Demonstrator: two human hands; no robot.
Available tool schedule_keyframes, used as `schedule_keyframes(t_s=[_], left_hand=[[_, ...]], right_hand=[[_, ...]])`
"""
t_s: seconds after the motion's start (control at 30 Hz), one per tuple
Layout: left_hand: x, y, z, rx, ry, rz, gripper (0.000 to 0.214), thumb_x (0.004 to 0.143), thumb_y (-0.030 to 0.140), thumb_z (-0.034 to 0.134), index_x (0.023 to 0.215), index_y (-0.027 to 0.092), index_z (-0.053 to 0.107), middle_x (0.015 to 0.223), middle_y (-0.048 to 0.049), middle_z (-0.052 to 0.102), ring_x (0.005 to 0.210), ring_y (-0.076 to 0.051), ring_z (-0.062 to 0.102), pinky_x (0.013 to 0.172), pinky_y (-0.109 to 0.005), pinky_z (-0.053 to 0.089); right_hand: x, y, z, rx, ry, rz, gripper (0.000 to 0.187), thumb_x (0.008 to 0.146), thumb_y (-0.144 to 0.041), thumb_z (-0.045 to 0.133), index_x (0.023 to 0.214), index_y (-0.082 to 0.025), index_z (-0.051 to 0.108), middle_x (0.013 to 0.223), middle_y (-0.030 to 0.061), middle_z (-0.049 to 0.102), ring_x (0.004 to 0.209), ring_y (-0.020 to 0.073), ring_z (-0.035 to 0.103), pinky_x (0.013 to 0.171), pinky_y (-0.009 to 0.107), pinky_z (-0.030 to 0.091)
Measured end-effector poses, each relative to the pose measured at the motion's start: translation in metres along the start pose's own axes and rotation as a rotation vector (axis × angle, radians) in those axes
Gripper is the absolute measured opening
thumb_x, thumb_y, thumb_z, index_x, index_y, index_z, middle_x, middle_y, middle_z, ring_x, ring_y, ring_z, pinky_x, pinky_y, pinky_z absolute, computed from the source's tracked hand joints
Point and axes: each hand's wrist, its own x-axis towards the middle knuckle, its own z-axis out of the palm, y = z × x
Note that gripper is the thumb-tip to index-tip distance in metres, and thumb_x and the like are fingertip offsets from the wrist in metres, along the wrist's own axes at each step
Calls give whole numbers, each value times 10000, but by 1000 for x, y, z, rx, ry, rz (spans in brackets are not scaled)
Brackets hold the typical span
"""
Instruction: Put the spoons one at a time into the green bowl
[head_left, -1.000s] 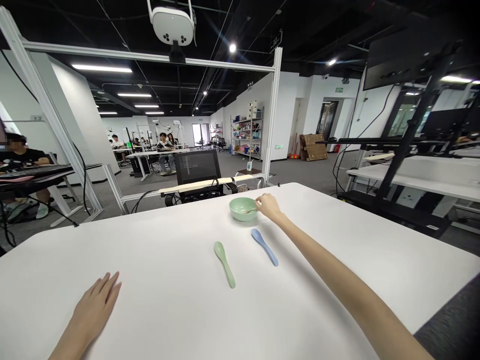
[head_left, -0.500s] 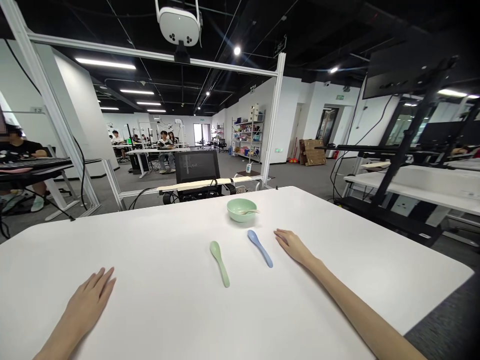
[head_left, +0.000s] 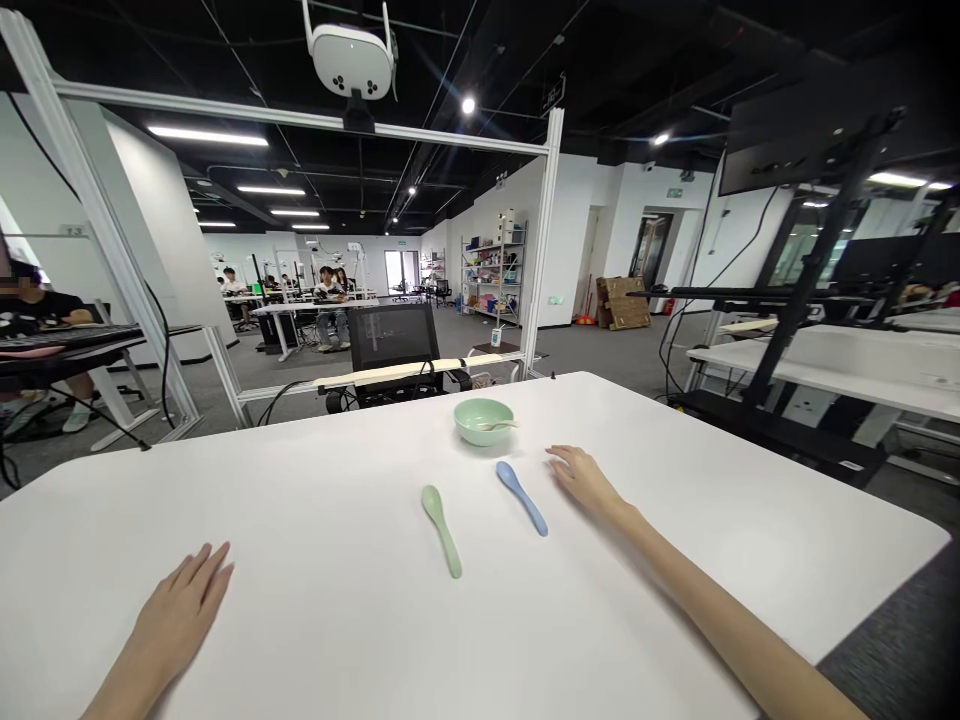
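Observation:
Flat on the white table (head_left: 322,610) at the left lies my left hand (head_left: 176,610), fingers spread and holding nothing. My right hand (head_left: 585,478) is just right of a blue spoon (head_left: 523,498), fingers apart with nothing in them. Left of the blue spoon lies a green spoon (head_left: 442,530), its bowl end pointing away from me. Behind both spoons stands a green bowl (head_left: 480,432). A pale spoon (head_left: 499,426) rests inside it, with the handle tip over the right rim.
A metal frame (head_left: 546,240) rises beyond the table's far edge, with a black mesh chair (head_left: 394,340) behind it. To the right stands another white desk (head_left: 840,380) with a black monitor stand (head_left: 795,290). Several people sit at desks farther back.
My right hand has shifted slightly up and away from me, its fingers a little raised. The left hand, the spoons and the bowl stay in place; the view has tilted slightly.

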Motion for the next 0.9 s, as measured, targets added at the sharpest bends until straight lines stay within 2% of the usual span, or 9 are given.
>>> schedule_keyframes(t_s=[0.1, 0.2, 0.33, 0.47, 0.6, 0.7, 0.8, 0.9], left_hand=[[0, 4, -4, -23, 20, 4, 741, 882, 453, 288, 1396, 92, 681, 1477, -165, 683, 1426, -357, 585, 1194, -503, 469], [-1, 9, -12, -20, -1, -6, 749, 875, 447, 290, 1400, 77, 677, 1485, -170, 674, 1419, -360, 592, 1185, -510, 480], [-4, 12, -21, 11, -34, 38, 732, 883, 417, 264, 1378, 101, 701, 1494, -141, 671, 1433, -337, 584, 1192, -486, 469], [-6, 14, -22, 32, -20, 35, 708, 905, 411, 266, 1392, 123, 692, 1504, -134, 666, 1443, -323, 577, 1196, -471, 464], [-7, 18, -20, 38, -31, 7, 756, 921, 428, 217, 1451, 85, 632, 1552, -159, 620, 1474, -321, 546, 1234, -465, 421], [-8, 19, -21, -11, -18, -14, 764, 913, 455, 237, 1433, 62, 636, 1543, -192, 620, 1463, -357, 550, 1237, -502, 413], [-10, 24, -29, -124, 44, -44, 750, 914, 503, 267, 1381, 78, 671, 1506, -221, 645, 1420, -394, 580, 1200, -556, 449], [-11, 47, -47, -315, 139, -33, 687, 901, 547, 330, 1309, 142, 705, 1408, -203, 715, 1347, -388, 628, 1143, -567, 500]], right_hand=[[28, -19, -8, -29, 68, -22, 423, 1038, -244, 445, 1327, -127, 731, 1340, 174, 721, 1241, 301, 654, 1102, 410, 462], [63, -46, -18, -80, 71, -48, 405, 1049, -236, 442, 1290, -125, 749, 1279, 171, 736, 1190, 286, 653, 1045, 373, 458], [106, -82, -26, -265, -80, -11, 397, 1067, -269, 456, 1269, -137, 771, 1267, 160, 746, 1214, 286, 625, 1015, 355, 429], [133, -103, -20, -367, -195, 41, 308, 1014, -326, 612, 1129, -129, 818, 1261, 200, 749, 1277, 323, 596, 1031, 372, 401], [142, -113, -9, -391, -206, 104, 305, 926, -322, 745, 1085, -69, 805, 1270, 282, 724, 1288, 373, 595, 1022, 397, 400], [143, -119, -7, -387, -191, 134, 274, 915, -275, 743, 1097, -74, 788, 1254, 276, 729, 1258, 366, 617, 997, 387, 406], [141, -128, -13, -371, -153, 141, 257, 993, -267, 620, 1101, -82, 762, 1224, 259, 735, 1219, 340, 634, 957, 374, 414], [127, -146, -19, -221, -14, 115, 308, 1072, -278, 453, 1115, -91, 694, 1164, 229, 737, 1128, 300, 650, 895, 357, 418]])
